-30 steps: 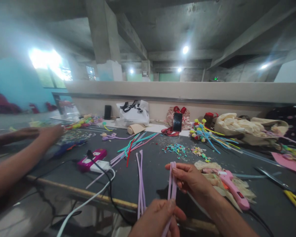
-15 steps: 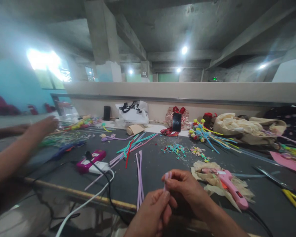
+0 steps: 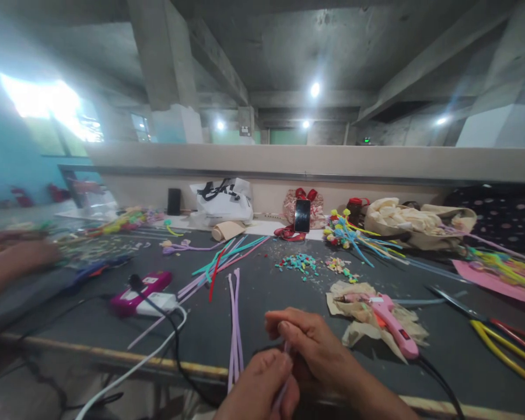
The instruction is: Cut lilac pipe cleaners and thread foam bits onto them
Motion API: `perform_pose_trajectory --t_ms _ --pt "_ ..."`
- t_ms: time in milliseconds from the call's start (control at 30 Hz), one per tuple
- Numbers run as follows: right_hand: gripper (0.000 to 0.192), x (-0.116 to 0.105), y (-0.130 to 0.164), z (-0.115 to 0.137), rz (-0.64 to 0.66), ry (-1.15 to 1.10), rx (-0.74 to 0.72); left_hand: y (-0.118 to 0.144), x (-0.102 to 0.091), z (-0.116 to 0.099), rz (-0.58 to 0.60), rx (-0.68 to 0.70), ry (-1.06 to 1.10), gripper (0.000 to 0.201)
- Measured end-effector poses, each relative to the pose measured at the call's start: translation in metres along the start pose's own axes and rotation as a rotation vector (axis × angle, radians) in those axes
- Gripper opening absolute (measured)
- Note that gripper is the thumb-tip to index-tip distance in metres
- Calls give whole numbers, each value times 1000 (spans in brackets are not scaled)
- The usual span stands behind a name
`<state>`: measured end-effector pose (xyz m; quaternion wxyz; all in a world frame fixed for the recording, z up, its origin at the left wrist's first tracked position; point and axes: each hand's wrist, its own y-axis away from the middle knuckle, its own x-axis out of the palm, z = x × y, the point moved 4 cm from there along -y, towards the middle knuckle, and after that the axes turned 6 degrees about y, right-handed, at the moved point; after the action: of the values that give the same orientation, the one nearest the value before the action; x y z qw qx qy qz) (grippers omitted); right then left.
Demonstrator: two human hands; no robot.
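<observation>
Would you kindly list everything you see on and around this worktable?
pipe cleaner: one, lilac, pinched between both hands
lilac stems: a few, table front
teal, pink and red stems: loose bundle, table middle
glue gun: one, pink, on crumpled paper
power strip: one, magenta and white, left
cut scraps: small pile, mixed colours, middle
phone: one, black, propped at back
white bag: one, back
table: one, dark grey
co-worker's hand: one, far left
left hand: bottom centre
right hand: beside it
</observation>
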<state>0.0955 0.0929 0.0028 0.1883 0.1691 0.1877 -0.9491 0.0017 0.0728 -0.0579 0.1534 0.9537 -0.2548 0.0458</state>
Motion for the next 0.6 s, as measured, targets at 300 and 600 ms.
perform_pose_trajectory --t_ms 300,600 --pt "26 -10 -3 -15 -14 -332 343 -1 3 -10 -29 53 72 49" --pt "16 -10 -2 -24 -28 -144 347 0 5 -8 -21 78 -31 46"
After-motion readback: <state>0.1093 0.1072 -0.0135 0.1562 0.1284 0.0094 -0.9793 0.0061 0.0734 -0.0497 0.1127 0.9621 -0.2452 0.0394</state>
